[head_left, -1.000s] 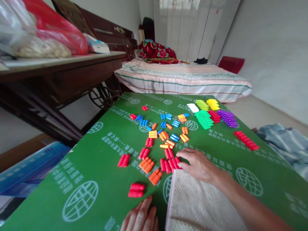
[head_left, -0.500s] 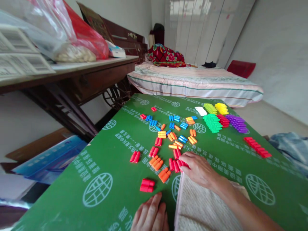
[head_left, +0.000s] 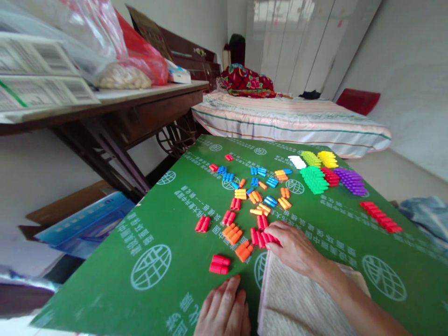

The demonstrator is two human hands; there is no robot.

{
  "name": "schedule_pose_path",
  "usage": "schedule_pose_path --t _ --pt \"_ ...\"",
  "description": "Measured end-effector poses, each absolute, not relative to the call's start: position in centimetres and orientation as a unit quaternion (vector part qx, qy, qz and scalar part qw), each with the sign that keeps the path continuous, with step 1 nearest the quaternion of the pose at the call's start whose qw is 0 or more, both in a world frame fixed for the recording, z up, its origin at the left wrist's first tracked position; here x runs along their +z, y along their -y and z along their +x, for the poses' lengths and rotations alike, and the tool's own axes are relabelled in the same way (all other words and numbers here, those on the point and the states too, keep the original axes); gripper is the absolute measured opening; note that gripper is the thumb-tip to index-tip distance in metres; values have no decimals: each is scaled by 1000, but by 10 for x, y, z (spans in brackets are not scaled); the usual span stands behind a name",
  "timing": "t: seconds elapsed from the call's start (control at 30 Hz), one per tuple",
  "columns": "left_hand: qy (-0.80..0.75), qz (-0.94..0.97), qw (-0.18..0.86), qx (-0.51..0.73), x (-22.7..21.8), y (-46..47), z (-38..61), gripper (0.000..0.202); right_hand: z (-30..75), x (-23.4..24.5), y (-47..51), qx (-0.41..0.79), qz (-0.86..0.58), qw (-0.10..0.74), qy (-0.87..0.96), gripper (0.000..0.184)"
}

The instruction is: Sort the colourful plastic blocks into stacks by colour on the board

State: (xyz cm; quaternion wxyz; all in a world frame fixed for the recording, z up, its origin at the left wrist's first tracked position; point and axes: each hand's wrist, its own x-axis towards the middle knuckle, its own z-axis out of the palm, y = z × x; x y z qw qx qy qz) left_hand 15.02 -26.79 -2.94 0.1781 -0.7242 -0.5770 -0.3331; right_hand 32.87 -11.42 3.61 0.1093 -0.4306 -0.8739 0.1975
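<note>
My right hand (head_left: pixel 292 245) reaches over the near middle of the green board (head_left: pixel 168 275), fingers closed on red bullet-shaped plastic pieces (head_left: pixel 261 239) lying side by side. Its fingertips hide part of the row. Flat on the board near the front edge rests my left hand (head_left: pixel 224 308), fingers stretched out and holding nothing. Just beyond it lies a red pair of pieces (head_left: pixel 219 264). Orange pieces (head_left: pixel 244 251) are between the two hands. Farther off, blue pieces (head_left: pixel 272 182) and more orange ones are scattered in small groups.
Sorted blocks stand at the far right: green (head_left: pixel 314 179), purple (head_left: pixel 351 181), yellow (head_left: pixel 327 159) and white (head_left: pixel 297 162). A red row (head_left: pixel 381 217) lies nearer. Beige cloth (head_left: pixel 301 298) is under my right forearm. A side table (head_left: pixel 150 95) with bags stands left; a bed (head_left: pixel 290 116) is behind.
The view has turned slightly left, so everything appears shifted to the right. Both hands keep nearly the same places on the board; the pieces show no clear movement.
</note>
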Motion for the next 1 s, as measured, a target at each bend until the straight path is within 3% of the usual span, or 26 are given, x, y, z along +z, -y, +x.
schedule_pose_path --t 1.0 --pt "575 -736 147 -327 -31 272 148 21 329 27 112 244 -447 154 847 32"
